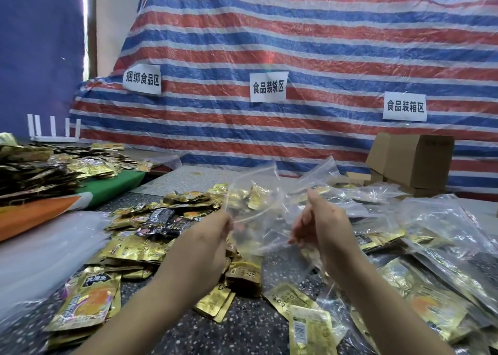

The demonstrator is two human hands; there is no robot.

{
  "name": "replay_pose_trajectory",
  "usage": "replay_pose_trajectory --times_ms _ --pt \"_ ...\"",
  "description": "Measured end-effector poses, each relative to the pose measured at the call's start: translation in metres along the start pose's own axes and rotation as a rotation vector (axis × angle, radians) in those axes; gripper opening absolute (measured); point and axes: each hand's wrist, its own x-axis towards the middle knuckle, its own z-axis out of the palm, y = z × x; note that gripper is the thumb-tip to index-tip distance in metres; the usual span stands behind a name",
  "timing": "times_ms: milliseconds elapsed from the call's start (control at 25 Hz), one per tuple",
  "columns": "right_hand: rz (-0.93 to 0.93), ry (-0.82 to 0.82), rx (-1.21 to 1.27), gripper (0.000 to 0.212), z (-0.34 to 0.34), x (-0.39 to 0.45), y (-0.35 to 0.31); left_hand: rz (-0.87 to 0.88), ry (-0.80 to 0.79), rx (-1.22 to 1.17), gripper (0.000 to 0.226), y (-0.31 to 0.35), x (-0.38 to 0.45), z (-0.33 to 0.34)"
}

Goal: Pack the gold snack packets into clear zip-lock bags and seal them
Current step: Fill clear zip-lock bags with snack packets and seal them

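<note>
Both hands hold a clear zip-lock bag (258,214) up between them: left hand (213,236) and right hand (318,222) fingers pinch its opposite edges. Gold snack packets (140,249) crowd the table (242,327) beneath the fingers.

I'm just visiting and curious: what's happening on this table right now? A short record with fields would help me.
Activity: packing gold snack packets into clear bags
Left hand: pinches one edge of the clear zip-lock bag
Right hand: pinches the other edge of the same bag
Bag: held up above the table, looks empty; whether it is sealed cannot be told
Loose gold packets: heaped on the table, left of the hands
Filled bags: piled to the right
Cardboard boxes: back right
Paper signs: on the striped tarp behind
</note>
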Motion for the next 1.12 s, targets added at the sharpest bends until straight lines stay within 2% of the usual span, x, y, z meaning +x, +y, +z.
replay_pose_trajectory --times_ms 160,280,480,560,680,760,840,1000,1120 --pt "-0.037 0.130 -0.017 0.055 -0.002 0.033 -0.011 0.056 0.039 -0.093 0.025 -0.014 0.004 -0.036" --pt "0.040 0.207 -0.141 0.037 0.008 0.069 -0.009 0.103 0.091 -0.065 0.034 -0.026 0.007 -0.060" --pt "0.134 -0.157 -0.634 0.013 0.060 0.098 0.013 0.146 0.093 -0.022 0.041 -0.044 0.008 -0.084" --pt "0.162 -0.323 -0.729 0.032 0.080 0.096 0.018 0.150 0.089 -0.034 0.045 -0.049 0.006 -0.090" --pt "0.358 -0.511 -0.415 0.024 0.101 0.086 0.026 0.163 0.073 -0.042 0.045 -0.056 0.003 -0.092" --pt "0.450 -0.605 -0.382 0.027 0.116 0.079 0.031 0.161 0.049 -0.040 0.043 -0.060 -0.001 -0.091" --pt "0.430 -0.648 -0.472 0.025 0.129 0.073 0.034 0.166 0.027 -0.031 0.040 -0.064 -0.004 -0.088" --pt "0.358 -0.630 -0.660 0.021 0.134 0.069 0.041 0.177 0.006 -0.024 0.037 -0.072 -0.008 -0.085" --pt "0.351 -0.600 -0.613 0.031 0.133 0.073 0.039 0.201 -0.010 0.026 0.041 -0.075 -0.007 -0.083"
